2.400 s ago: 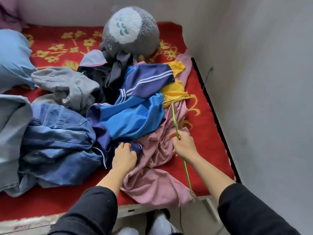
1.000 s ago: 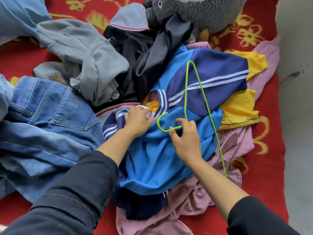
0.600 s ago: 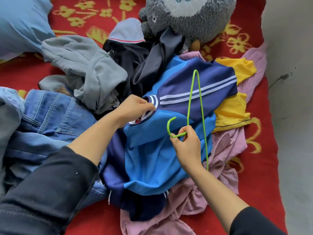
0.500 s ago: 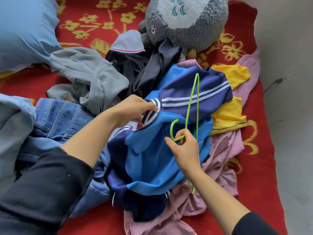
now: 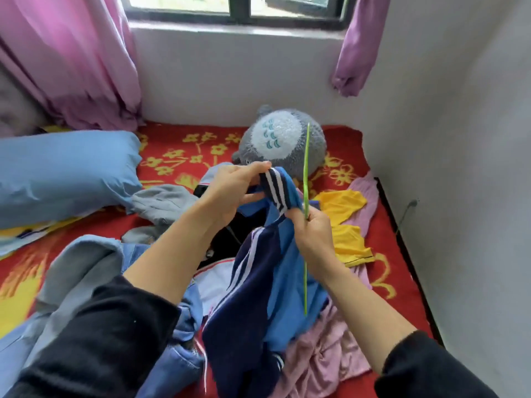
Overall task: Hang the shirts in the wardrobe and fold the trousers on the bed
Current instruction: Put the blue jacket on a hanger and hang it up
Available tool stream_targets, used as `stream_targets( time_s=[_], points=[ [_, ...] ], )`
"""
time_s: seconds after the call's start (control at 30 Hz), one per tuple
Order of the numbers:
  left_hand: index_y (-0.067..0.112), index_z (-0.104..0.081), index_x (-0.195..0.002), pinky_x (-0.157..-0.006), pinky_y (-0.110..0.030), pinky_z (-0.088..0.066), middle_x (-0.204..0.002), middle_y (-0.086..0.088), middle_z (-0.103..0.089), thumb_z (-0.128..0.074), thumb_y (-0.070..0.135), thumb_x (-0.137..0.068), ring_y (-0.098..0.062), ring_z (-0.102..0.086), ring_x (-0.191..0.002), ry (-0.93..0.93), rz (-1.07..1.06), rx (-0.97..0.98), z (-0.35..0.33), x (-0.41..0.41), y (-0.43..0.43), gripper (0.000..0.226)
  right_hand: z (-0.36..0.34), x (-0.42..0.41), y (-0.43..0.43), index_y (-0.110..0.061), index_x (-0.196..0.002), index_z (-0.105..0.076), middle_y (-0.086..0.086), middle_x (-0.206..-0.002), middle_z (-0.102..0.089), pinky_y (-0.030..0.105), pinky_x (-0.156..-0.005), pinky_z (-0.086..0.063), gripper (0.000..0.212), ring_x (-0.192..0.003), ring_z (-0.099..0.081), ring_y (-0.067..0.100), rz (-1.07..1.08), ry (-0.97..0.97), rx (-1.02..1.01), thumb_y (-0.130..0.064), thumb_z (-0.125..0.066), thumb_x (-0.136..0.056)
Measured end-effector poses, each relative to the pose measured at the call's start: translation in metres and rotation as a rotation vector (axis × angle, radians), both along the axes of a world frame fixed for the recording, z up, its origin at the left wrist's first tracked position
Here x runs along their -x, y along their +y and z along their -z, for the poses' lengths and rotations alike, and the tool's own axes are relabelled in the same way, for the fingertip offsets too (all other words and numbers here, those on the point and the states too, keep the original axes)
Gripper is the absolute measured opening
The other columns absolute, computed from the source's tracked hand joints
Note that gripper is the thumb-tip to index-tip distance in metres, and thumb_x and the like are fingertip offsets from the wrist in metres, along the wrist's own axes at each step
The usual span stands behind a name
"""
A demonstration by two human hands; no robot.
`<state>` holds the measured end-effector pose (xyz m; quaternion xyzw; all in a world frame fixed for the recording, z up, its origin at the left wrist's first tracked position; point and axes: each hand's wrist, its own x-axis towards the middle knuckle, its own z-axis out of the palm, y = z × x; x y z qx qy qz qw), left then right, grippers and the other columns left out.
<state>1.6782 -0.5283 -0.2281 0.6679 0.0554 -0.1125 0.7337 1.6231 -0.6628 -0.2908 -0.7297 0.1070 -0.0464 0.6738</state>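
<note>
Holding blue striped shirt [image 5: 287,268] above red bed [image 5: 388,225], my left hand [image 5: 232,191] pinched its striped collar, my right hand [image 5: 311,234] gripped collar edge together with green hanger [image 5: 306,156], jeans [image 5: 184,366] lay crumpled beneath my left forearm.

Smooth cloth blue shirt [image 5: 290,271], glossy green hanger [image 5: 306,168] — fuzzy plush toy [image 5: 283,142], matt wall [image 5: 459,139].

Left hand [image 5: 238,188]: pinches the striped collar [image 5: 275,187] of the blue shirt [image 5: 287,282], held up above the bed [image 5: 402,282].
Right hand [image 5: 311,232]: grips the green hanger [image 5: 306,168] beside the collar's other end.
Green hanger: upright, seen edge-on, in front of the grey plush toy [image 5: 281,139].
Blue shirt: hangs down over a pink garment [image 5: 324,360].
Bed: red with yellow flowers; blue pillow [image 5: 66,168] left, yellow shirt [image 5: 342,203] right.
</note>
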Motion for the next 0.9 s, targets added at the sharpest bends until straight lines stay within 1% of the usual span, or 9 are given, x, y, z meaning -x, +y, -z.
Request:
stream_targets(
  time_s=[0.13, 0.23, 0.3, 0.43, 0.57, 0.67, 0.77, 0.83, 0.9],
  points=[
    [0.019, -0.071, -0.081, -0.070, -0.021, -0.048, -0.109, -0.005, -0.068, -0.070, 0.027, -0.084, -0.005, -0.062, -0.081, -0.209, -0.210, -0.090, -0.046, 0.004, 0.004, 0.009, -0.098, -0.002, -0.017, -0.018, -0.058, -0.038, -0.008, -0.049, -0.029, 0.025, -0.042, -0.021, 0.036, -0.043, -0.023, 0.005, -0.032, -0.156, 0.081, -0.009, -0.052, -0.090],
    [0.009, -0.068, -0.102, -0.075, -0.014, -0.048, -0.110, -0.003, -0.064, -0.061, 0.018, -0.092, -0.003, -0.063, -0.089, -0.303, -0.162, -0.027, -0.059, 0.014, -0.003, 0.015, -0.155, 0.002, -0.025, -0.018, -0.058, -0.037, -0.012, -0.043, -0.030, 0.025, -0.041, -0.022, 0.035, -0.041, -0.024, 0.006, -0.081, -0.249, 0.162, -0.012, -0.052, -0.089],
    [0.006, -0.065, -0.114, -0.087, -0.014, -0.044, -0.116, -0.001, -0.061, -0.053, 0.013, -0.096, -0.007, -0.057, -0.105, -0.340, -0.081, -0.133, -0.053, 0.028, -0.010, 0.022, -0.183, 0.010, -0.028, -0.012, -0.065, -0.048, -0.003, -0.051, -0.037, 0.026, -0.045, -0.026, 0.022, -0.047, -0.030, 0.010, -0.102, -0.298, 0.189, -0.019, -0.055, -0.085],
    [0.012, -0.058, -0.099, -0.083, -0.035, -0.044, -0.101, 0.001, -0.060, -0.062, 0.021, -0.087, -0.019, -0.054, -0.099, -0.258, -0.025, -0.508, -0.018, 0.039, -0.017, 0.015, -0.216, 0.029, -0.043, -0.011, -0.066, -0.054, 0.004, -0.058, -0.046, 0.022, -0.048, -0.034, 0.019, -0.052, -0.041, 0.013, -0.127, -0.355, 0.226, -0.013, -0.058, -0.084],
    [0.011, -0.043, -0.109, -0.075, -0.032, -0.040, -0.095, -0.002, -0.053, -0.068, 0.022, -0.075, -0.023, -0.052, -0.092, -0.190, 0.007, -0.538, -0.018, 0.045, -0.037, 0.044, -0.238, 0.046, -0.057, -0.013, -0.062, -0.056, -0.002, -0.054, -0.049, 0.019, -0.049, -0.039, 0.020, -0.049, -0.045, 0.008, -0.124, -0.419, 0.238, -0.007, -0.060, -0.081],
    [0.012, -0.057, -0.097, -0.069, -0.029, -0.039, -0.091, -0.008, -0.062, -0.062, 0.021, -0.084, -0.025, -0.057, -0.086, -0.248, -0.061, -0.627, -0.023, 0.038, -0.036, 0.017, -0.254, 0.052, -0.075, -0.002, -0.074, -0.064, 0.005, -0.061, -0.052, 0.023, -0.053, -0.042, 0.007, -0.054, -0.049, 0.012, -0.036, -0.454, 0.185, -0.008, -0.061, -0.078],
    [0.014, -0.060, -0.072, -0.060, -0.026, -0.039, -0.075, -0.003, -0.059, -0.060, 0.023, -0.089, -0.017, -0.051, -0.071, -0.284, -0.123, -0.299, -0.061, 0.031, -0.023, 0.019, -0.268, 0.057, -0.100, -0.006, -0.063, -0.058, 0.002, -0.055, -0.045, 0.019, -0.047, -0.038, 0.008, -0.049, -0.043, 0.011, 0.089, -0.482, 0.097, -0.005, -0.059, -0.070],
    [0.017, -0.059, -0.073, -0.057, -0.023, -0.045, -0.073, 0.000, -0.060, -0.056, 0.017, -0.092, -0.016, -0.054, -0.068, -0.313, -0.239, -0.071, -0.110, 0.029, -0.012, 0.020, -0.271, 0.058, -0.118, -0.015, -0.048, -0.049, -0.005, -0.047, -0.039, 0.019, -0.044, -0.032, 0.029, -0.044, -0.036, 0.010, 0.182, -0.477, 0.085, 0.002, -0.057, -0.070],
    [0.017, -0.060, -0.071, -0.066, -0.028, -0.046, -0.075, -0.003, -0.062, -0.060, 0.025, -0.084, -0.020, -0.057, -0.074, -0.396, -0.279, -0.077, -0.155, 0.032, -0.004, 0.015, -0.269, 0.056, -0.132, -0.017, -0.049, -0.039, -0.004, -0.048, -0.032, 0.021, -0.045, -0.025, 0.032, -0.046, -0.030, 0.012, 0.262, -0.474, 0.086, 0.004, -0.055, -0.068]
  ],
)
